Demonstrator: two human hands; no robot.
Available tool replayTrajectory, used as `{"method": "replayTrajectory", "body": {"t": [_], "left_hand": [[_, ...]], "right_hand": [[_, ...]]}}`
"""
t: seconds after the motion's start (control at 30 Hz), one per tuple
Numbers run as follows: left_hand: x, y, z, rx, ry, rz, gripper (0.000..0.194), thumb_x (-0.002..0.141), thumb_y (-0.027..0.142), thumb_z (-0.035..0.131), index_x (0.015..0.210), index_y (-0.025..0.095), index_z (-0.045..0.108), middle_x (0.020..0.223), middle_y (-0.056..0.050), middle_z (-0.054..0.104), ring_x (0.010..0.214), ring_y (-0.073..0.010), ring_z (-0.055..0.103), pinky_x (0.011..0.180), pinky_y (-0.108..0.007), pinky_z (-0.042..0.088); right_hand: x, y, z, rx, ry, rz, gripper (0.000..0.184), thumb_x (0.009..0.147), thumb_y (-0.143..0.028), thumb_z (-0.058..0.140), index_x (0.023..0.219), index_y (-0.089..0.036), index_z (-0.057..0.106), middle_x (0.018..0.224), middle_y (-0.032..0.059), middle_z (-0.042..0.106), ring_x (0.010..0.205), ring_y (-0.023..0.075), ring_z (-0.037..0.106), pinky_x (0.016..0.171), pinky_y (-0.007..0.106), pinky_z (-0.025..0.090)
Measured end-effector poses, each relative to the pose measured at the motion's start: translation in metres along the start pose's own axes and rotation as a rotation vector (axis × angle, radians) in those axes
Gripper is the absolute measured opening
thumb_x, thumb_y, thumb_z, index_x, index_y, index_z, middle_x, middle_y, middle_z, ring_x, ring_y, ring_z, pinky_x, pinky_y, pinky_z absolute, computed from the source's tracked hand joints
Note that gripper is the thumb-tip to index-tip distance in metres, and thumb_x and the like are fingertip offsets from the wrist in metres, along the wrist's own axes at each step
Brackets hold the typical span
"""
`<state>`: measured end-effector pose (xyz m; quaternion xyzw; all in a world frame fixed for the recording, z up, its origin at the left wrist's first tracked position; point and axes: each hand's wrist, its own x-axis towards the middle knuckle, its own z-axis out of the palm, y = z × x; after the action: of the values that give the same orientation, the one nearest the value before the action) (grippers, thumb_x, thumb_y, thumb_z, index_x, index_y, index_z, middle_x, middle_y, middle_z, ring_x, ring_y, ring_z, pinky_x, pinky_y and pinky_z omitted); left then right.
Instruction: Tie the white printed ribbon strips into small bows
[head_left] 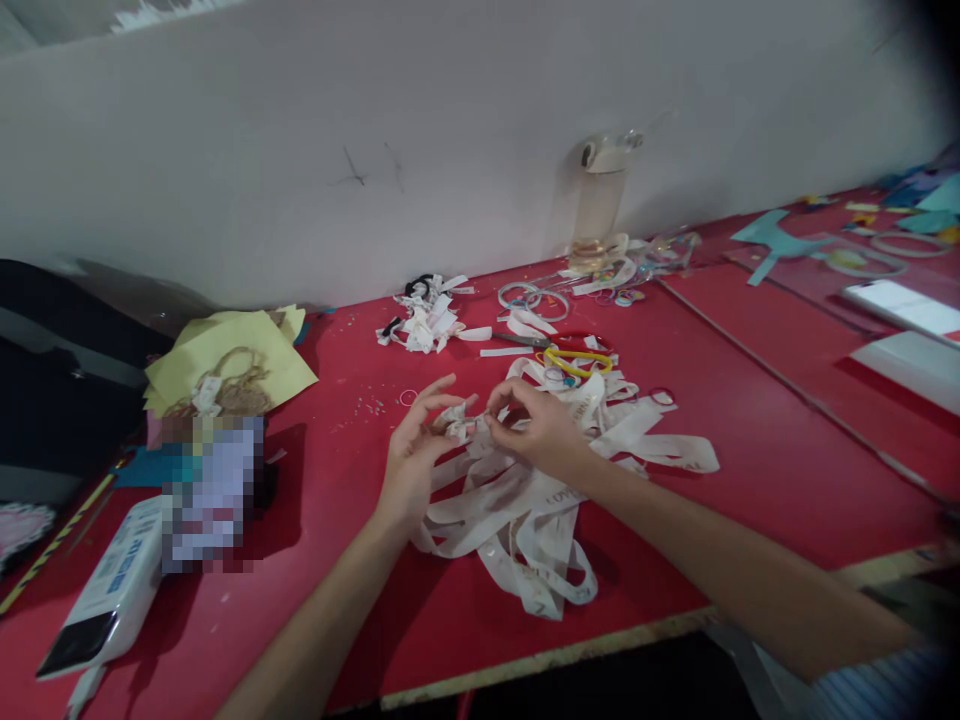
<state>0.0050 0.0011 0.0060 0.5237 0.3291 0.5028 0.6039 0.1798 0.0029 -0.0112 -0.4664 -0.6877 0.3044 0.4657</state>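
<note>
White ribbon (pixel 517 500), thin, flat and slightly sheer, lies in tangled loops on the smooth red tabletop (pixel 787 470), beneath both hands. Above it, a gathered piece (pixel 454 420) of similar pale fabric is held between the thumb and curved, partly spread fingers of the left hand (pixel 409 460); the right hand (pixel 540 430) has thumb and fingers pinching its other end, the exact contact too small to make out. Beyond lie scissors (pixel 534 341) and a heap of knotted scraps (pixel 427 325); a clear bottle (pixel 600 205) stands by the wall (pixel 480 130). Blocky pixels obscure a lavender item (pixel 214 500), and a striped sleeve (pixel 877 685) is cut off. Printed lettering runs along the ribbon, legible only in fragments, its strips crossing and folding over one another.
</note>
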Motion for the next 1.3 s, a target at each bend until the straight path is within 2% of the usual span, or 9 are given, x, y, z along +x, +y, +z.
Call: {"method": "replayTrajectory", "body": {"t": [0.13,0.37,0.57,0.67,0.8,0.97,1.07,1.2,1.3], "left_hand": [[0.001,-0.002,-0.002,-0.046,0.009,0.041,0.040,0.065,-0.002,0.050,0.095,0.022,0.062,0.148,-0.004,0.034,0.116,-0.0258,0.057,0.090,-0.036,0.051],[0.002,-0.002,-0.005,0.036,0.005,0.018,0.043,0.062,-0.003,0.048,0.095,0.021,0.064,0.145,-0.005,0.039,0.119,-0.0261,0.055,0.096,-0.038,0.047],[-0.001,0.003,-0.002,-0.059,-0.019,-0.011,0.036,0.067,0.002,0.052,0.095,0.022,0.063,0.146,-0.005,0.039,0.111,-0.0255,0.060,0.086,-0.036,0.052],[-0.001,0.002,-0.004,-0.112,-0.029,-0.031,0.035,0.069,0.003,0.051,0.096,0.022,0.061,0.144,-0.004,0.041,0.105,-0.0234,0.063,0.080,-0.033,0.053],[0.002,-0.001,-0.007,-0.132,-0.038,-0.083,0.034,0.070,0.007,0.051,0.099,0.023,0.059,0.140,-0.005,0.047,0.092,-0.0192,0.067,0.067,-0.028,0.054],[0.005,-0.004,-0.008,-0.164,-0.056,-0.136,0.039,0.068,0.006,0.051,0.102,0.024,0.060,0.137,-0.007,0.051,0.080,-0.0146,0.067,0.058,-0.023,0.052],[0.004,-0.003,-0.007,-0.180,-0.057,-0.151,0.041,0.067,0.004,0.050,0.102,0.022,0.061,0.136,-0.008,0.052,0.082,-0.0147,0.066,0.062,-0.023,0.052],[0.000,0.001,-0.002,-0.152,-0.059,-0.138,0.039,0.067,0.002,0.053,0.099,0.021,0.061,0.138,-0.007,0.049,0.099,-0.0202,0.064,0.075,-0.028,0.053],[-0.001,0.005,0.002,-0.093,-0.037,-0.064,0.035,0.070,0.005,0.055,0.100,0.022,0.062,0.140,-0.006,0.044,0.109,-0.0245,0.060,0.083,-0.033,0.052]], "right_hand": [[0.001,0.001,0.001,-0.011,-0.059,-0.041,0.016,0.081,-0.015,0.052,0.095,-0.021,0.058,0.093,0.0026,0.064,0.082,0.0141,0.060,0.070,0.023,0.047],[0.000,0.004,0.005,-0.009,-0.164,-0.025,0.020,0.085,-0.024,0.056,0.105,-0.022,0.061,0.101,0.0044,0.065,0.081,0.0149,0.061,0.066,0.023,0.047],[0.000,0.005,0.004,-0.137,-0.169,-0.025,0.014,0.090,-0.025,0.052,0.093,-0.022,0.065,0.083,0.0021,0.068,0.074,0.0154,0.061,0.067,0.024,0.041],[-0.001,0.005,0.004,-0.167,-0.191,0.010,0.013,0.088,-0.020,0.052,0.094,-0.022,0.063,0.083,0.0015,0.069,0.073,0.0152,0.062,0.064,0.023,0.039],[-0.003,0.004,0.006,-0.249,-0.190,0.051,0.008,0.086,-0.017,0.053,0.082,-0.021,0.059,0.074,0.0002,0.067,0.065,0.0143,0.059,0.058,0.023,0.033],[-0.002,0.002,0.006,-0.197,-0.194,0.040,0.012,0.088,-0.017,0.049,0.078,-0.021,0.056,0.070,-0.0011,0.066,0.062,0.0128,0.057,0.057,0.022,0.031],[-0.001,0.007,0.005,-0.197,-0.179,0.040,0.011,0.086,-0.017,0.050,0.078,-0.021,0.057,0.069,-0.0012,0.065,0.061,0.0129,0.056,0.057,0.023,0.031],[0.003,0.016,0.002,-0.123,-0.211,0.056,0.017,0.081,-0.010,0.051,0.090,-0.022,0.060,0.069,-0.0021,0.064,0.061,0.0130,0.056,0.057,0.023,0.035],[0.004,0.015,0.000,-0.084,-0.076,0.047,0.023,0.085,-0.015,0.048,0.104,-0.023,0.059,0.085,0.0012,0.066,0.075,0.0153,0.060,0.066,0.025,0.040]]}}
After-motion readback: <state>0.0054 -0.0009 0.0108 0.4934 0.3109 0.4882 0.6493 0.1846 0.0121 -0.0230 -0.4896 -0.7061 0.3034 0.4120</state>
